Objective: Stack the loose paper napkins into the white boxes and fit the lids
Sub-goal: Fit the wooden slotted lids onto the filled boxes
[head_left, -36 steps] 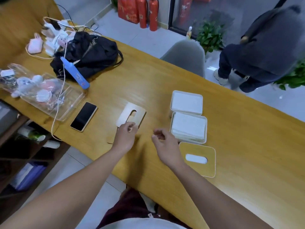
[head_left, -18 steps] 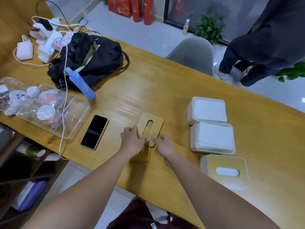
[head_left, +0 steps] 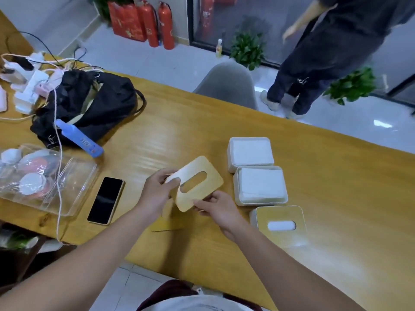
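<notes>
A slotted wooden lid [head_left: 197, 184] is held above the worktop [head_left: 336, 176], pinched by the left hand [head_left: 157, 191] and right hand [head_left: 221, 208]. Two napkin-filled white boxes [head_left: 260, 187] remain uncovered; one lidded box [head_left: 280, 225] is finished.

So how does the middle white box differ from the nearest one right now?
The middle box is open on top, with its white napkins showing across the whole opening; the nearest box already wears a wooden lid, with white showing only through the oval slot. The middle box sits farther from the person. Both are white, rounded boxes standing on the table.
</notes>
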Tool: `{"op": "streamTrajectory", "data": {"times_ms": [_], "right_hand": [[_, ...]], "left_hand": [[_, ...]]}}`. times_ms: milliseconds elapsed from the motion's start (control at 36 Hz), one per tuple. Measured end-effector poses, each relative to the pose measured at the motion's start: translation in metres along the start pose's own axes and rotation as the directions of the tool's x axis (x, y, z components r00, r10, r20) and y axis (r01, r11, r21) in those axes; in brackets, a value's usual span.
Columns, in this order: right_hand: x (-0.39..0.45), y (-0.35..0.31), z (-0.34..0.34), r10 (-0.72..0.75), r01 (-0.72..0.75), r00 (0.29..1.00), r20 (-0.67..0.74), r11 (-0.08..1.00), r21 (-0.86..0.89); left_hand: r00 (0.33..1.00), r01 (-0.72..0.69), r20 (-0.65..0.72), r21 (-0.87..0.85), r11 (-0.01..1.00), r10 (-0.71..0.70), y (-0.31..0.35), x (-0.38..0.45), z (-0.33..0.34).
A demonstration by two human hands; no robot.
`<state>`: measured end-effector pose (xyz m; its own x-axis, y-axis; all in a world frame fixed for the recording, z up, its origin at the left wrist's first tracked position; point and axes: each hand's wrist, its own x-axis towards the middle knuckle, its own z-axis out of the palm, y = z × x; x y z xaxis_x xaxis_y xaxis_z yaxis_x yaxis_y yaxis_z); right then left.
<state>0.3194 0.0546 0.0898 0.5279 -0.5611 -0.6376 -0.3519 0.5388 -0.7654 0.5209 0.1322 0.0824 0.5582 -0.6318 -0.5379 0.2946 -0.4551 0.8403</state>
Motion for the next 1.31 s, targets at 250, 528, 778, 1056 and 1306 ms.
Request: {"op": "streamTrajectory", "data": {"times_ms": [250, 528, 778, 1056, 1306], "right_hand": [[-0.017, -0.058, -0.112, -0.215, 0.228, 0.958, -0.189, 0.972, 0.051], [0.031, -0.085, -0.193, -0.187, 0.193, 0.915, -0.358, 0.981, -0.019], [0.086, -0.089, -0.225, -0.039, 0.068, 0.916, -0.400, 0.996, 0.060], [0.104, -0.082, -0.235, -0.063, 0.036, 0.918, -0.392, 0.996, -0.076], [0.101, -0.084, -0.231, -0.208, 0.038, 0.887, -0.413, 0.922, -0.385]], "left_hand": [[0.956, -0.138, 0.270, 0.080, 0.987, 0.112, 0.070, 0.017, 0.076], [0.983, -0.148, 0.126, 0.133, 0.980, 0.131, 0.090, 0.051, 0.172], [0.998, -0.063, 0.017, 0.322, 0.945, 0.061, 0.064, 0.074, 0.192], [0.992, -0.088, -0.066, 0.249, 0.964, 0.108, 0.047, 0.079, 0.220], [0.977, -0.154, -0.110, 0.246, 0.957, 0.185, 0.032, 0.080, 0.226]]}}
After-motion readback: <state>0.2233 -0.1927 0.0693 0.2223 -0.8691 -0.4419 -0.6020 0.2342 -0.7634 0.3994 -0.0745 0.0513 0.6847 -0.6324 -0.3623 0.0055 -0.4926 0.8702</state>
